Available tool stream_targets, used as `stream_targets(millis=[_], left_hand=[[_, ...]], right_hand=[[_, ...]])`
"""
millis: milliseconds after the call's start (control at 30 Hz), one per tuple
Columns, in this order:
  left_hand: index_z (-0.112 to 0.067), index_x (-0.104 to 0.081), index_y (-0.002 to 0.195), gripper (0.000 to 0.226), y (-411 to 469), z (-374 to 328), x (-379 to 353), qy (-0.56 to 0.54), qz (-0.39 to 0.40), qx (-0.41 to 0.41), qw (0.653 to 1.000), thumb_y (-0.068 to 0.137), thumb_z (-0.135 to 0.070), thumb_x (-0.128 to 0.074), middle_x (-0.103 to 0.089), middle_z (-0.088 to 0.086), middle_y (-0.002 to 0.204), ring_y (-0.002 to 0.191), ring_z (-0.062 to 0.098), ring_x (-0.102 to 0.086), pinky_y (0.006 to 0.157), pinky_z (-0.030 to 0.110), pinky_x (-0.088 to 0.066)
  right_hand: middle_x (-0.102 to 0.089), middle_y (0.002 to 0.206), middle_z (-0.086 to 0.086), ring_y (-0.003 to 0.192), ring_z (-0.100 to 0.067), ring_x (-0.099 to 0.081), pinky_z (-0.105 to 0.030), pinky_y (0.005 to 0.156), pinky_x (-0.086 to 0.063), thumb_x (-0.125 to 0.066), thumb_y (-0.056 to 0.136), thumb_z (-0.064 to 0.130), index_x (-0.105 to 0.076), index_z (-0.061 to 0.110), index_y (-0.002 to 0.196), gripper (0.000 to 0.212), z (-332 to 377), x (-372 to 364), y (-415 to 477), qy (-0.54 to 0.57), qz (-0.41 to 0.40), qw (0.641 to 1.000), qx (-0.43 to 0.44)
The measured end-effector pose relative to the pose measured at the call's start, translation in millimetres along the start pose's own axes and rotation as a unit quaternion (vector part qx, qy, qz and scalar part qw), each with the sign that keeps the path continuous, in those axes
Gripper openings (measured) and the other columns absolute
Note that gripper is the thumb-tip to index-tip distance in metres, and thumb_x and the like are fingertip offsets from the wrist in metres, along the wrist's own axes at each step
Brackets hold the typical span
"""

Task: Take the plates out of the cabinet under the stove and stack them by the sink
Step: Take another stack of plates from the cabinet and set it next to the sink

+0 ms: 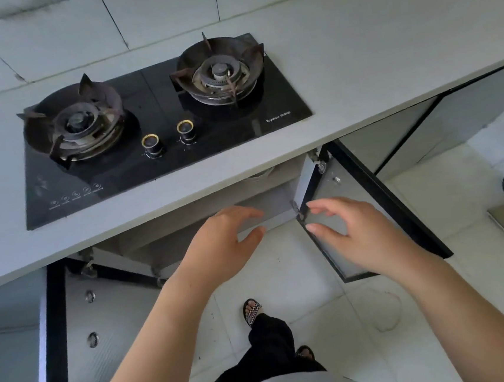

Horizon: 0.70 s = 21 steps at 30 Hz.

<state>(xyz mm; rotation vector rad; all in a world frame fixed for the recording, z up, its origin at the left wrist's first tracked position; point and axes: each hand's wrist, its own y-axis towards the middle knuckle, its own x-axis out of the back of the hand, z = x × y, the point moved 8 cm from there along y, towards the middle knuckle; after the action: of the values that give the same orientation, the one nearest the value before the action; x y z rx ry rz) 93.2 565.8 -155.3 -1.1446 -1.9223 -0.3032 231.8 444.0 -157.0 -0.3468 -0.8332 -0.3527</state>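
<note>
Feet (251,311): two, in sandals, on the floor.
Left hand (227,239): half spread, fingers curved, thumb apart; it holds nothing, in front of the cabinet (261,202).
Right hand (350,233): half spread too, empty, over the inner edge of the right door (352,187); if it touches, I cannot tell.
Doors: two, both wide open; the left door (82,330) shows three round marks.
Plates: the cabinet inside is mostly hidden by the counter (356,73); plates cannot be made out.
Stove (165,131): one, above the cabinet, with two burners and two knobs.
</note>
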Motion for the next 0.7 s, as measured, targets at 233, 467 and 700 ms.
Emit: stream_targets(millis=[233,467,700], left_hand=[[-0.03,-0.057,0.123,0.032,72.2,1.0,29.5,-0.008,-0.007,-0.021,1.0,0.091,-0.034,-0.053,-0.056,-0.01,0.128,0.115,0.007,-0.051,0.089,0.016,-0.036],[-0.033,-0.053,0.126,0.035,101.0,32.8,37.2,-0.016,-0.041,0.018,0.999,0.091,-0.035,-0.053,-0.053,-0.015,0.131,0.119,0.002,-0.048,0.089,0.01,-0.03],[-0.032,-0.057,0.122,0.031,106.5,76.1,-8.4,-0.048,-0.102,0.054,0.992,0.091,-0.035,-0.054,-0.056,-0.018,0.123,0.086,-0.005,-0.049,0.073,0.004,-0.034]], right_hand=[[-0.057,0.12,0.015,0.109,0.0,-0.052,-0.01,0.082,-0.035,-0.055,0.088,0.042,-0.051,0.029,0.127,0.042,12.1,16.7,64.6,-0.001,-0.002,1.0,0.018],[-0.048,0.129,0.02,0.117,0.004,-0.043,-0.008,0.092,-0.029,-0.052,0.088,0.044,-0.042,0.03,0.134,0.05,9.0,-7.7,113.1,0.03,0.025,0.997,0.064],[-0.045,0.135,0.021,0.121,0.007,-0.04,-0.012,0.098,-0.029,-0.051,0.089,0.044,-0.042,0.034,0.135,0.047,-21.3,-76.4,153.2,0.024,0.107,0.985,0.13]])
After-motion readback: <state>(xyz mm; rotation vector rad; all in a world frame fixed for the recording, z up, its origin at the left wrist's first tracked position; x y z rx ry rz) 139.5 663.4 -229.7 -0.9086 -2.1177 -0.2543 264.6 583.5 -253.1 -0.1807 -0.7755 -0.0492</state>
